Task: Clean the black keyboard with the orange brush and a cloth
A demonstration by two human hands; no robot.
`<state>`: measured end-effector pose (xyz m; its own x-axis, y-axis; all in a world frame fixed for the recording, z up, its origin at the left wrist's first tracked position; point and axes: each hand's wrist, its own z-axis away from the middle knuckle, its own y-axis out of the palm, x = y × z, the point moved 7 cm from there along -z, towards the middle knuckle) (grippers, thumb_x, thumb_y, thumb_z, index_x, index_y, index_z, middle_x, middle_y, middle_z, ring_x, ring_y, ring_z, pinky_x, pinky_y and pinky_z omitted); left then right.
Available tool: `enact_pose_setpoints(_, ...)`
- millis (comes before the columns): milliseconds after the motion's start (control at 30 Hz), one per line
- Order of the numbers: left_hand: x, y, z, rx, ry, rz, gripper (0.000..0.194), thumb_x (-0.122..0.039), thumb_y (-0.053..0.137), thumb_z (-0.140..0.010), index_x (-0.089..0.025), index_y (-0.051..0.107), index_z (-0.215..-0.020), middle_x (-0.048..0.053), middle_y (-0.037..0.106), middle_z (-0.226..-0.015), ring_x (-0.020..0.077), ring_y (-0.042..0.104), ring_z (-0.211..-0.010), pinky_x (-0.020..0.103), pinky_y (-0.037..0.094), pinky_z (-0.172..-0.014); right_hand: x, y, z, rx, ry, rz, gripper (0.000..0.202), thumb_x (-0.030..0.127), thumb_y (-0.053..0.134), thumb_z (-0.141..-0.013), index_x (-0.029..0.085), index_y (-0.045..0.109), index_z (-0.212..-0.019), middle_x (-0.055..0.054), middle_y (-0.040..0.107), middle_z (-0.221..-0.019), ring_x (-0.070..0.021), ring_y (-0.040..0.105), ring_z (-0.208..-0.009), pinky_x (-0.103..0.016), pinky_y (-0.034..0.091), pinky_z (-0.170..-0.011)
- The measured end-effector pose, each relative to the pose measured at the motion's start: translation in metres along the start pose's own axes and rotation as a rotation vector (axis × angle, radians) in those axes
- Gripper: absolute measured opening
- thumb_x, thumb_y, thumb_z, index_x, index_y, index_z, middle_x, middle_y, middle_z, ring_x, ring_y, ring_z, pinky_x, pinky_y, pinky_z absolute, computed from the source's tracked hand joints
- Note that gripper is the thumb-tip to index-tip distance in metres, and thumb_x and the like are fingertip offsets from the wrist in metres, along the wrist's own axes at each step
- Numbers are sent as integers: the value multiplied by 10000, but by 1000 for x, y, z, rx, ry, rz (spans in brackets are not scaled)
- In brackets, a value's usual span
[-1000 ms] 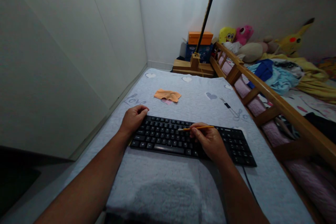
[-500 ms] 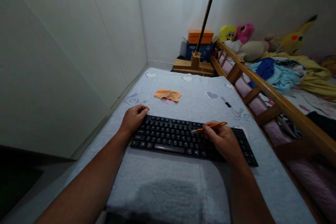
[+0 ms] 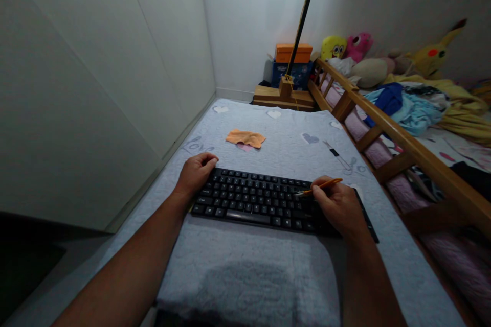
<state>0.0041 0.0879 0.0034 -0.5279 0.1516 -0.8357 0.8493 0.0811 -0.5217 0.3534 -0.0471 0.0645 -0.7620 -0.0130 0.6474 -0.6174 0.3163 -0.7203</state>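
A black keyboard (image 3: 245, 196) lies across the light blue quilted cover. My left hand (image 3: 195, 176) is closed on the keyboard's upper left corner, thumb and fingers together at its edge. Between the thumb and fingers of my right hand (image 3: 337, 204) is a small brush (image 3: 326, 184) with an orange handle. Its pale tip points left and touches or hovers just over the keys right of the middle; I cannot tell which. My right hand and forearm hide much of the keyboard's right part.
Beyond the keyboard lies an orange cloth (image 3: 245, 138). A thin wire tool with a black middle (image 3: 334, 153) rests at the right, near the wooden bed rail (image 3: 395, 140). White cabinet doors (image 3: 115, 76) stand on the left. A black pole (image 3: 303, 20) rises from a wooden base.
My right hand has moved a little to the right along the keys, carrying the brush. The left hand stays at the keyboard's corner.
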Motion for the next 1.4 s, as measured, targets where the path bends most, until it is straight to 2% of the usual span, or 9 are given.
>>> enact_pose_setpoints(200, 1, 0, 0, 8, -17, -15, 286, -428, 578, -780, -184, 724, -815, 41, 735, -802, 222, 653, -756, 313, 471, -715, -2, -14, 2, -145, -46, 92, 205, 314, 533, -788, 196, 667, -685, -22, 660, -610, -200, 636, -593, -305, 436, -617)
enact_pose_setpoints(333, 2, 1, 0, 11, -16, -15, 288, -428, 575, -788, -185, 726, -822, 43, 740, -814, 225, 659, -764, 315, 477, -722, -1, -24, 7, -257, -58, 28, 195, 322, 550, -819, 200, 646, -701, 2, 608, -575, -178, 589, -548, -290, 425, -581)
enact_pose_setpoints(467, 2, 1, 0, 6, -13, -10, 284, -424, 577, -786, -186, 727, -825, 42, 743, -821, 224, 660, -765, 316, 483, -734, 5, -12, 6, -133, -62, -130, 210, 339, 541, -854, 201, 647, -738, 3, 616, -616, -174, 596, -581, -276, 438, -578)
enact_pose_setpoints(600, 2, 1, 0, 10, -11, -19, 284, -422, 574, -792, -184, 724, -829, 39, 735, -804, 219, 654, -756, 313, 478, -721, 9, 5, 4, -6, -59, -135, 232, 354, 526, -864, 197, 667, -767, -10, 651, -652, -185, 620, -618, -284, 450, -606)
enact_pose_setpoints(700, 1, 0, 1, 7, -3, -21, 285, -420, 571, -795, -182, 724, -831, 39, 732, -808, 217, 653, -766, 312, 474, -724, 4, 6, 1, -38, -36, -46, 248, 361, 516, -849, 194, 674, -756, -21, 669, -648, -199, 637, -619, -299, 453, -625)
enact_pose_setpoints(833, -1, -1, 1, -1, 12, -15, 287, -422, 570, -796, -183, 724, -834, 37, 734, -820, 214, 653, -781, 308, 475, -731, 1, -8, 2, -193, -45, 88, 223, 339, 523, -801, 196, 658, -696, -25, 652, -601, -205, 628, -591, -303, 443, -616)
enact_pose_setpoints(933, -3, -3, 1, -14, 20, -26, 289, -423, 576, -799, -182, 727, -849, 33, 735, -826, 210, 651, -784, 302, 476, -728, 2, -16, 5, -258, -46, 80, 215, 324, 522, -807, 203, 627, -664, -2, 597, -541, -179, 578, -514, -286, 420, -561)
enact_pose_setpoints(1267, -12, -6, 6, -49, 38, -50, 277, -410, 585, -811, -181, 729, -867, 29, 734, -834, 190, 642, -743, 294, 478, -712, 23, 2, 7, -177, -170, 63, 184, 275, 524, -838, 204, 605, -689, -6, 612, -589, -164, 568, -527, -286, 424, -576)
enact_pose_setpoints(1400, -27, -6, 13, -51, 83, -74, 247, -386, 589, -815, -186, 723, -867, 26, 718, -820, 179, 612, -708, 295, 472, -694, 28, 12, 7, -89, -166, -85, 181, 280, 542, -870, 194, 635, -741, -20, 650, -659, -170, 606, -590, -282, 453, -602)
